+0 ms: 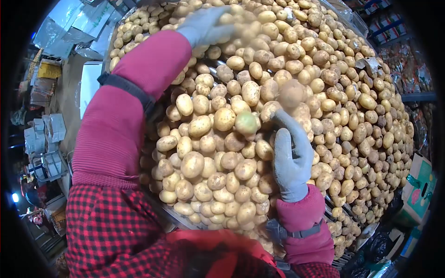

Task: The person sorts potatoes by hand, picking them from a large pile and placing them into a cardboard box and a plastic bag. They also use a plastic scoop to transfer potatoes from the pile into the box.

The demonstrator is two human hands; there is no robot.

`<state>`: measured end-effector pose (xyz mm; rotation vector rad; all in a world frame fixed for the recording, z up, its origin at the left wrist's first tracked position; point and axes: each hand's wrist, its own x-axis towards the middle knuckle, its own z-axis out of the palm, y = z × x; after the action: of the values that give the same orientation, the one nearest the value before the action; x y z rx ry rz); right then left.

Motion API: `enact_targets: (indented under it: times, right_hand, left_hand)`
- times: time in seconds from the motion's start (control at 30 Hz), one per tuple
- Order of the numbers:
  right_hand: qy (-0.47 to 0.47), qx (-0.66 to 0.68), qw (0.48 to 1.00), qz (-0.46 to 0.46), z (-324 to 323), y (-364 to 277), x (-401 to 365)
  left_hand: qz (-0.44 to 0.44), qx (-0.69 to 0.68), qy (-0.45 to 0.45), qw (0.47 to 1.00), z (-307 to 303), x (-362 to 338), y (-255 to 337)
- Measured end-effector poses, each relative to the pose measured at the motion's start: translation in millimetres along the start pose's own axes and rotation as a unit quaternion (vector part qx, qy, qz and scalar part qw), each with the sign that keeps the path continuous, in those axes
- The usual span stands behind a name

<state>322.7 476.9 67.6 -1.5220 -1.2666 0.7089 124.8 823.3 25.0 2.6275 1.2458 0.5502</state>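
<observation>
Both my hands wear grey gloves over a large heap of potatoes [225, 119]. My left hand [206, 28] reaches to the far side of the heap, its fingers stretched out against potatoes that are smeared by motion. My right hand [292, 160] is nearer to me, with thumb and fingers apart and the fingertips at the potatoes. Nothing shows in its grip. Just beyond those fingertips, a blurred brown potato [293, 94] is in motion. A greenish potato [246, 123] lies to the left of my right hand.
Potatoes spread widely to the right, with a scrap of paper [369, 64] on them. Slats show beneath a few. White boxes [90, 21] stand at the upper left beside the floor. A green printed carton [417, 185] and black plastic bags [378, 245] are at the lower right.
</observation>
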Motion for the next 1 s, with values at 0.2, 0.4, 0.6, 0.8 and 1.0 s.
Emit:
enact_targets:
  times: [0.2, 0.4, 0.6, 0.8, 1.0]
  right_hand:
    - [-0.008, -0.022, 0.999, -0.022, -2, 4, 1]
    - [0.014, 0.031, 0.999, 0.000, 1, 3, 1]
    - [0.015, 0.037, 0.999, -0.013, 2, 9, 0]
    - [0.020, 0.080, 0.997, 0.003, 3, 9, 0]
    - [0.000, 0.096, 0.995, -0.007, 4, 12, 0]
  left_hand:
    - [-0.063, -0.013, 0.060, 0.996, 18, 19, -71]
    - [-0.068, -0.108, 0.066, 0.990, 16, -35, -84]
    - [-0.071, -0.108, -0.008, 0.992, -32, -95, -29]
    - [-0.084, 0.031, -0.051, 0.995, -58, -188, 29]
    - [-0.019, 0.111, -0.119, 0.986, -85, -238, 105]
